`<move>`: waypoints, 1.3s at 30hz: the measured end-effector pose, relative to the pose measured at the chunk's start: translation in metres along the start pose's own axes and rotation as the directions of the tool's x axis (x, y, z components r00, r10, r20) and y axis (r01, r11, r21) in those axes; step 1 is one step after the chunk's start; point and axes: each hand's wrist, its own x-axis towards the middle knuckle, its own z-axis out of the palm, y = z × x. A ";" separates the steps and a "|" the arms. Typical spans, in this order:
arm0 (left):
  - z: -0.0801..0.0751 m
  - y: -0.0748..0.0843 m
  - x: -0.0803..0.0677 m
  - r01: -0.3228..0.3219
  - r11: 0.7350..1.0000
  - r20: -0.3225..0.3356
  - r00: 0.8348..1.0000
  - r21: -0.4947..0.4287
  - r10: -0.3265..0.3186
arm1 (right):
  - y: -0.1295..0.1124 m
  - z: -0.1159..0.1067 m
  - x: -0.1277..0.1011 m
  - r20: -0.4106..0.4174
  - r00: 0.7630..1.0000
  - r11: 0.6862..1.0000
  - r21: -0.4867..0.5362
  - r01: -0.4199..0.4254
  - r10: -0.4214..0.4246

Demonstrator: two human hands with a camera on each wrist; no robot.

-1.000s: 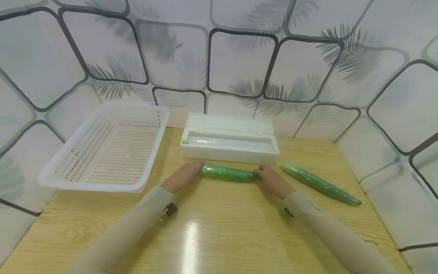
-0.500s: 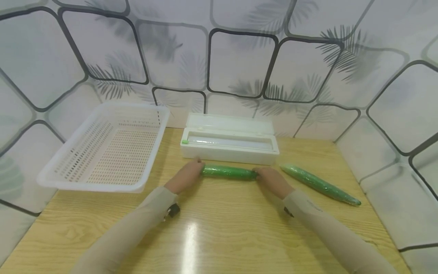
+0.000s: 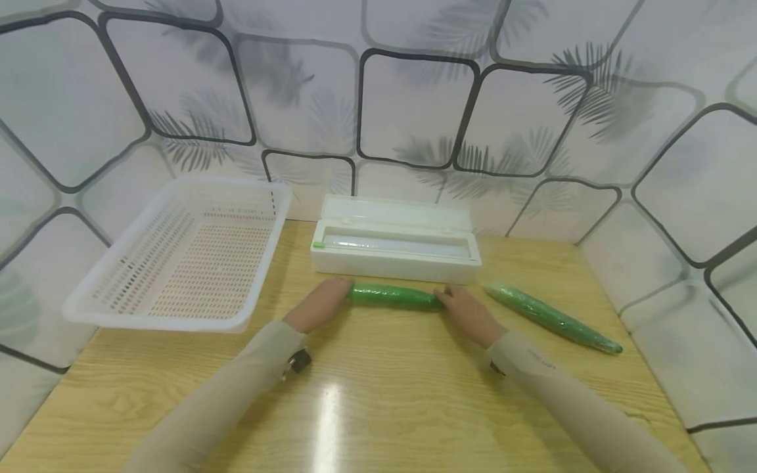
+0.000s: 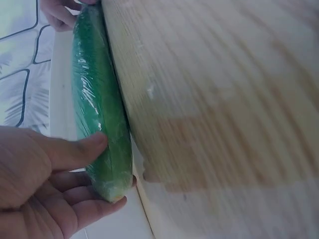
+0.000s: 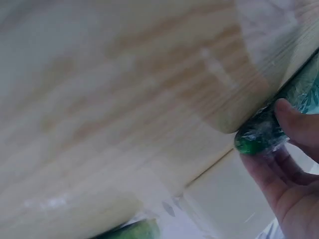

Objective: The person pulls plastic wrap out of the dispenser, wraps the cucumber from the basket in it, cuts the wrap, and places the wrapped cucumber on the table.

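Note:
A cucumber (image 3: 395, 297) in shiny clear plastic film lies crosswise on the wooden table, just in front of a white box. My left hand (image 3: 319, 305) holds its left end; in the left wrist view the thumb (image 4: 92, 148) presses on top and the fingers curl beneath the tip. At the opposite end, my right hand (image 3: 470, 315) pinches the darker tip. Crinkled film bunches there under the right thumb (image 5: 291, 117), with the fingers below. A second film-covered cucumber (image 3: 552, 318) rests at a slant to the right of my right hand.
Behind the cucumber stands the long white box (image 3: 393, 266), its lid raised, with a roll of film inside and a green slider at its left. A white perforated basket (image 3: 171, 322) sits at the left. Patterned walls (image 3: 420, 105) enclose the table's back and sides.
Both hands stay at the cucumber's two ends while their fingers shift a little. My right fingertips sit slightly further left, and my left forearm has edged right. Box, basket and second cucumber are unmoved.

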 end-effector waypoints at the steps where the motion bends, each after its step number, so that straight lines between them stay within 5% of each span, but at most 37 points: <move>1: 0.000 0.000 0.000 0.007 1.000 0.006 1.000 -0.004 -0.007 | 0.002 0.001 0.000 -0.023 1.000 1.000 0.018 0.007 -0.007; 6: -0.001 0.000 0.000 0.004 1.000 0.002 1.000 0.004 -0.004 | 0.011 0.000 -0.001 -0.111 0.994 0.994 0.108 0.016 -0.004; 13: -0.003 -0.001 -0.003 -0.047 0.997 -0.044 0.998 0.058 0.049 | 0.013 -0.007 0.001 -0.059 0.993 0.963 0.257 -0.085 0.104; 22: -0.012 0.001 -0.004 -0.023 0.998 0.003 1.000 -0.053 0.023 | 0.012 -0.010 0.002 -0.099 0.993 0.974 0.223 -0.037 0.060; 32: -0.015 0.002 -0.003 0.015 1.000 0.090 0.996 0.004 -0.015 | 0.010 -0.007 0.000 -0.125 0.991 0.993 0.096 0.063 -0.051; 39: -0.009 0.001 0.002 -0.020 0.995 0.035 0.999 0.099 0.017 | 0.013 -0.005 0.001 -0.155 0.987 0.989 0.135 0.062 -0.041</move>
